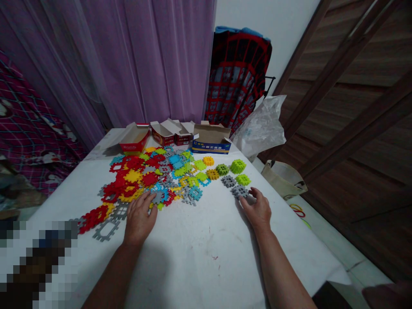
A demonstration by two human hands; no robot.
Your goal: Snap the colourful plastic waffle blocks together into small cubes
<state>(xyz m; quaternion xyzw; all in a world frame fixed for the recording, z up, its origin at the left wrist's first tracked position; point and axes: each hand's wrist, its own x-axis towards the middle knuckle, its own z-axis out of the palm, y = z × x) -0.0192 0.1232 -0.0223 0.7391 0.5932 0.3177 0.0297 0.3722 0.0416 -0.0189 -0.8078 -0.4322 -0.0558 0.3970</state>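
My left hand (140, 216) lies at the front edge of a heap of plastic interlocking building pieces (149, 178) in red, yellow, blue, green and grey. Its fingers are spread and reach a grey piece (157, 197); no firm hold on it shows. On the right, my right hand (259, 210) has thumb and fingers apart beside a grey interlocking block (240, 191), with the fingertips at its near edge. Around that block stand another grey block (228, 181), green blocks (238, 166) and yellow ones (212, 174), apart from the heap.
Open cardboard boxes, including a red one (135, 139) and a blue one (210, 145), line the back of the white-covered table (199, 257). A clear plastic bag (262, 124) hangs at the back right corner. Beside the table's right edge is a beige bag (285, 178).
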